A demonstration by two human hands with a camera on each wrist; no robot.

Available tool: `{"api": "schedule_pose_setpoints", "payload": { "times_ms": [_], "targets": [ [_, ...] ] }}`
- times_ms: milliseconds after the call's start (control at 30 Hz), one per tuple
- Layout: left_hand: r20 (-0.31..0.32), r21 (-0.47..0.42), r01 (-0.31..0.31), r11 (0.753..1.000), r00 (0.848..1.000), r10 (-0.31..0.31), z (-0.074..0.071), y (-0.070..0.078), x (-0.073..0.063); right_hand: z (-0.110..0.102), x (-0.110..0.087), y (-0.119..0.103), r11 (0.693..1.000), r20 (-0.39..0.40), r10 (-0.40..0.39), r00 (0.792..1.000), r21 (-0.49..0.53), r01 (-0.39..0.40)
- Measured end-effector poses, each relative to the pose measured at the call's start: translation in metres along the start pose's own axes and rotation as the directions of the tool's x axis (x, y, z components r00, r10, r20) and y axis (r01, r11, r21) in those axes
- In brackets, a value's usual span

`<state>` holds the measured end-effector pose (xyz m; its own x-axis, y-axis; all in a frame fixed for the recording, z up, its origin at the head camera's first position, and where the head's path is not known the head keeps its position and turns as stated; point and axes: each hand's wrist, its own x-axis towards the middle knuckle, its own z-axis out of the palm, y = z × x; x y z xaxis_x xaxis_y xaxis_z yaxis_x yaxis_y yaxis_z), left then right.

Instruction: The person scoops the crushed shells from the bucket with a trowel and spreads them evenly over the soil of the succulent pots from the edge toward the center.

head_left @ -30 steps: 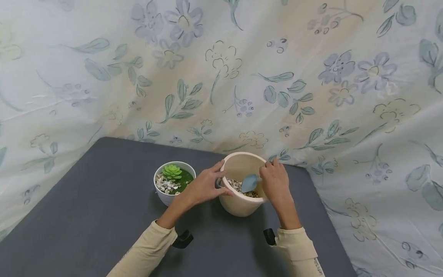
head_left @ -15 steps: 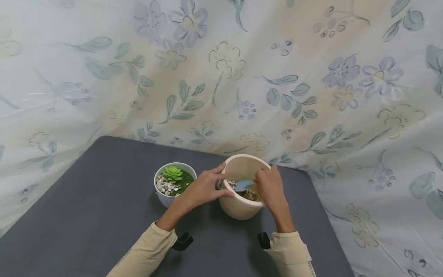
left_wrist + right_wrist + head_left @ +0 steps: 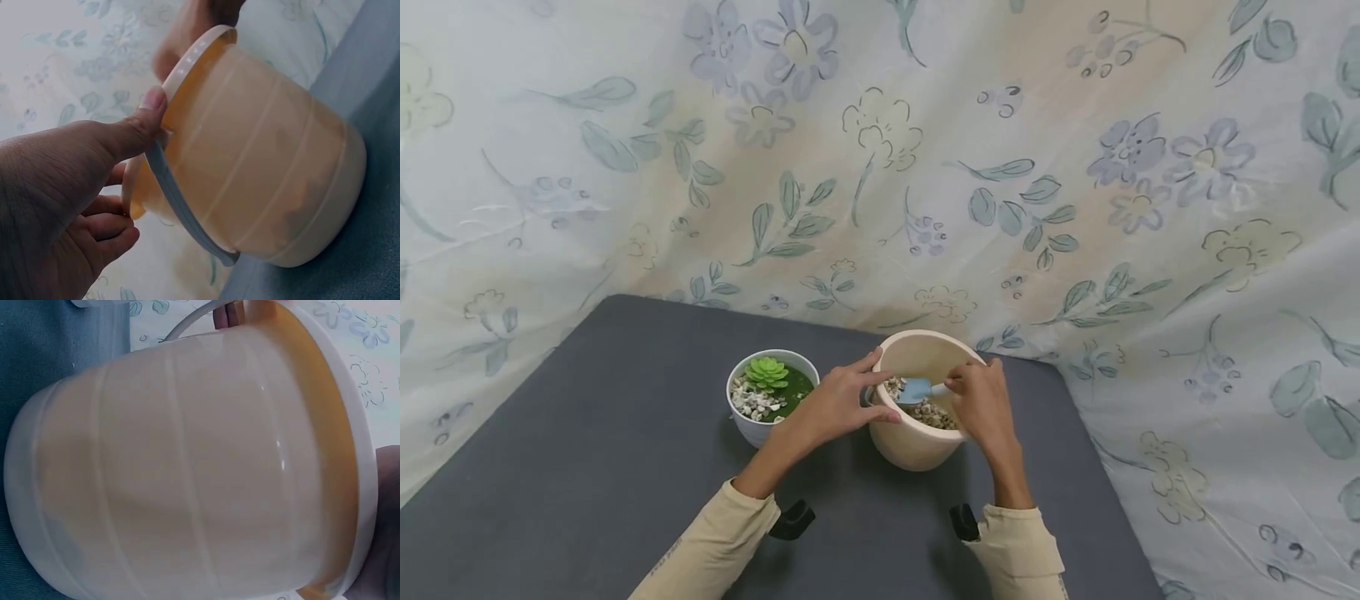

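Observation:
A cream bucket point(image 3: 916, 452) with pebbles point(image 3: 934, 414) in the bottom stands on the grey table, its grey handle point(image 3: 181, 206) hanging down beside the left hand. My left hand point(image 3: 833, 402) grips the bucket's left rim, thumb on the near side and fingers beyond. In the left wrist view the thumb presses the rim above the handle's joint. Over the bucket's right side, my right hand point(image 3: 985, 405) holds a small trowel by its pale handle. The blue trowel blade point(image 3: 913, 391) points left, low among the pebbles. In the right wrist view the bucket wall covers the trowel.
Left of the bucket, partly behind the left forearm, stands a white pot point(image 3: 751, 432) holding a green succulent point(image 3: 767, 374), white stones and green moss. A floral cloth point(image 3: 880, 208) hangs along the table's back and sides. Black straps point(image 3: 792, 520) show at both wrists.
My right hand has moved left and into the bucket, taking the trowel blade from the right side towards the left wall. The left hand keeps its grip on the rim.

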<state>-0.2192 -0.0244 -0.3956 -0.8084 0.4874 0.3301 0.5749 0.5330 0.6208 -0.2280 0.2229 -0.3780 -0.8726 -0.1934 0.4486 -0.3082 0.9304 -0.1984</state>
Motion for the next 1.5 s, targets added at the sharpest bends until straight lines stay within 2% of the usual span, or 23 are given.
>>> {"api": "schedule_pose_setpoints", "payload": {
  "times_ms": [233,567,867,1067,1233,1367,1500],
  "targets": [
    [0.004,-0.005,0.0,1.0,1.0,0.0,0.001,0.001,-0.003,-0.009,-0.007,0.002,0.996,0.005,0.038,0.999,0.082,-0.039],
    [-0.01,0.001,-0.022,1.0,1.0,0.022,0.001,-0.001,-0.006,-0.023,-0.017,0.011,0.974,-0.021,0.143,0.989,0.181,-0.137],
    [-0.024,0.004,-0.016,1.0,1.0,0.016,-0.002,-0.004,-0.009,-0.032,-0.025,0.013,0.963,-0.097,0.195,0.976,0.209,-0.171],
    [-0.018,0.01,-0.025,1.0,1.0,0.026,-0.002,-0.006,-0.007,-0.043,-0.029,0.014,0.959,-0.118,0.225,0.967,0.205,-0.198],
    [0.001,0.012,-0.014,1.0,1.0,0.014,-0.004,-0.007,-0.007,-0.053,-0.035,0.015,0.956,-0.123,0.235,0.964,0.209,-0.206],
    [0.042,0.027,-0.004,1.0,0.999,0.002,-0.005,-0.004,-0.009,-0.064,-0.038,0.014,0.952,-0.126,0.251,0.96,0.211,-0.221],
    [0.053,0.049,-0.017,0.999,0.998,0.015,-0.004,-0.002,-0.013,-0.075,-0.04,0.011,0.947,-0.119,0.272,0.955,0.209,-0.244]
  ]
}}
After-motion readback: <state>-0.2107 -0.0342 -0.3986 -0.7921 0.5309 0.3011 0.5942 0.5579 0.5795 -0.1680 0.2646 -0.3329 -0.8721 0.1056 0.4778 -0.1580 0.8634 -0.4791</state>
